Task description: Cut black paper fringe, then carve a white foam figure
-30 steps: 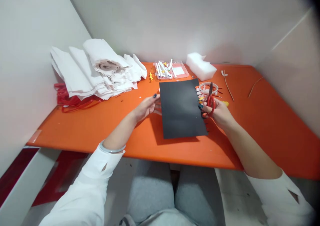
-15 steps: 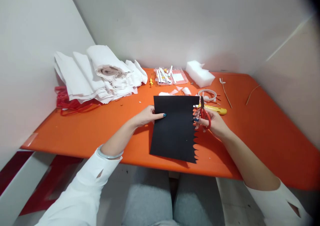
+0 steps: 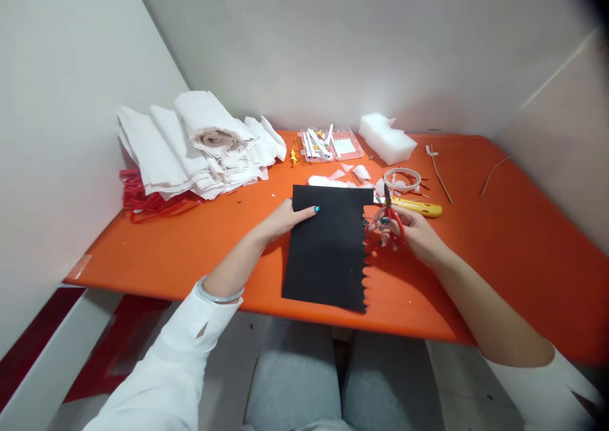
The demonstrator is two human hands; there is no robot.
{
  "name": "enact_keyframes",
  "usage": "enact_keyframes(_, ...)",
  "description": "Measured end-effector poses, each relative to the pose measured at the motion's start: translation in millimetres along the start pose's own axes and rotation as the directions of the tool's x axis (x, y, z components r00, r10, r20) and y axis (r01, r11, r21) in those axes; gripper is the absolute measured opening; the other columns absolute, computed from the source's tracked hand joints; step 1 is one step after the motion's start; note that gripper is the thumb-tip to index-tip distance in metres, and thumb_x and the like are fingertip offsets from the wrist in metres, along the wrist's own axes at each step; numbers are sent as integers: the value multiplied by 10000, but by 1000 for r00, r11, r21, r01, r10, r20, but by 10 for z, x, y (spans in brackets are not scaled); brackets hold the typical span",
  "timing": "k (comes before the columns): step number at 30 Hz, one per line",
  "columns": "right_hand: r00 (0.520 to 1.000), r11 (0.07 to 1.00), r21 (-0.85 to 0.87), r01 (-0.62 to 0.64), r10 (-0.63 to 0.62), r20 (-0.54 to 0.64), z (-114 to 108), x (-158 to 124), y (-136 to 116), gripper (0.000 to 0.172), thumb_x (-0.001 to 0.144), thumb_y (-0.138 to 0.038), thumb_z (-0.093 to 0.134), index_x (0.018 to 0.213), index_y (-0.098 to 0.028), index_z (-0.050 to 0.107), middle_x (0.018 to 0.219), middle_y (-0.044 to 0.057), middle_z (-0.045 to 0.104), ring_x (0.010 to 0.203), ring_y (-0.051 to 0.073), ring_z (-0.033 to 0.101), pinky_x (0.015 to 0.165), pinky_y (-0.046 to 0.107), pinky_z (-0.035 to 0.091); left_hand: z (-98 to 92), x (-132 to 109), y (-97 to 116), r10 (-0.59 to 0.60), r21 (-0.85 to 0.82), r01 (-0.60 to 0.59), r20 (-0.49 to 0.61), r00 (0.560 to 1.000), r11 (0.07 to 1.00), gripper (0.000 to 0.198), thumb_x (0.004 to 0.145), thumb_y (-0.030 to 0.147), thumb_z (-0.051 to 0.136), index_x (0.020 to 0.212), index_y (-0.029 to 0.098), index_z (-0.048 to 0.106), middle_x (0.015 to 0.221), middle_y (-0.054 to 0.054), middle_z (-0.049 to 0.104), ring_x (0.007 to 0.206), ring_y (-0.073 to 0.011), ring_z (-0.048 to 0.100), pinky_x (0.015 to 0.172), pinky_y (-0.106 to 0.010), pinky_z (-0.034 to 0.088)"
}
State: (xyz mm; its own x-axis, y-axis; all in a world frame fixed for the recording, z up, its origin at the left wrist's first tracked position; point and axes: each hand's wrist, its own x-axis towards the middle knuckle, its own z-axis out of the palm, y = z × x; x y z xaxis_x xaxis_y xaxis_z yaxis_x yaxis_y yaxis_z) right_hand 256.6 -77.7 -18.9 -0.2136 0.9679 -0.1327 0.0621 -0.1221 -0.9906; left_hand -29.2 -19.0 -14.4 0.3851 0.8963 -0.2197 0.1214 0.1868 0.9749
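Note:
A black sheet of paper [image 3: 326,247] with a zigzag-cut right edge hangs over the near edge of the orange table [image 3: 499,240]. My left hand [image 3: 288,218] pinches the sheet's upper left edge, thumb on top. My right hand [image 3: 404,231] grips red-handled scissors [image 3: 391,218], blades pointing away, right beside the jagged edge near its upper part.
A pile of folded white cloth [image 3: 200,142] over red straps [image 3: 147,199] fills the back left. At the back stand a clear box of pens [image 3: 326,144], a white foam block [image 3: 387,138], a tape ring [image 3: 402,179], a yellow knife [image 3: 419,207], paper scraps [image 3: 349,174] and thin sticks [image 3: 440,167].
The black sheet has come down from a raised tilt toward me and now lies lower over the table edge. My right hand with the scissors followed to its jagged edge.

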Motion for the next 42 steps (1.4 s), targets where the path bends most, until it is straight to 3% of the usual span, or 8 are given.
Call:
enact_keyframes(8,990,999,41,-15,9,138,-146,-17,12,351,848,-528,566,893,-180,566,719,26,628,435,100,538,334,196,358,-221,-10,45,-118,231,84,138,983,969,461,635,460,779,972,158,691,990,-108,727,851,-269,692,704,-340,581)
enact_keyframes(15,939,978,-167,-124,170,298,-188,-51,-49,349,816,-509,606,898,-170,596,689,37,652,419,92,500,346,198,347,-189,13,27,-18,241,8,41,999,970,466,624,477,782,944,149,697,951,-105,730,830,-258,691,705,-339,580)
enact_keyframes(21,998,993,-98,60,-63,-27,-94,21,-32,279,774,-419,663,917,-193,586,934,53,673,487,71,481,410,199,411,-111,31,-2,79,298,-81,20,997,951,447,615,443,794,944,152,712,958,-88,734,856,-263,684,724,-339,573)
enact_keyframes(24,983,981,-100,167,-173,-55,9,56,-33,296,695,-348,745,904,-187,609,968,58,669,657,113,569,530,209,470,-28,24,33,91,338,-109,69,993,935,406,639,437,776,929,159,716,959,-80,734,845,-257,680,724,-338,563)
enact_keyframes(30,996,992,-90,90,-91,-6,107,68,-17,348,613,-344,798,846,-167,610,730,13,633,600,126,573,505,228,468,77,120,428,61,565,-180,223,973,805,291,664,390,744,857,174,714,890,-52,731,807,-247,662,656,-290,513)
enact_keyframes(34,988,998,-43,54,-60,-143,183,60,-4,321,680,-379,740,875,-191,567,721,-18,592,437,85,508,380,217,425,195,247,591,216,661,-220,89,972,718,259,702,366,709,872,172,691,848,-44,702,761,-219,631,646,-275,454)
enact_keyframes(38,986,1000,3,18,-17,-168,275,67,27,342,658,-360,755,880,-208,545,811,3,613,464,113,575,333,208,407,317,305,503,526,768,-237,-149,837,595,310,820,474,578,827,172,647,778,-35,651,749,-200,580,659,-273,381)
enact_keyframes(42,994,1000,-6,5,-5,-110,221,53,31,319,715,-395,707,924,-207,556,855,21,633,516,117,593,366,206,423,240,341,347,601,759,-263,-204,772,595,344,828,498,567,717,174,599,695,-7,600,680,-157,528,624,-253,327)
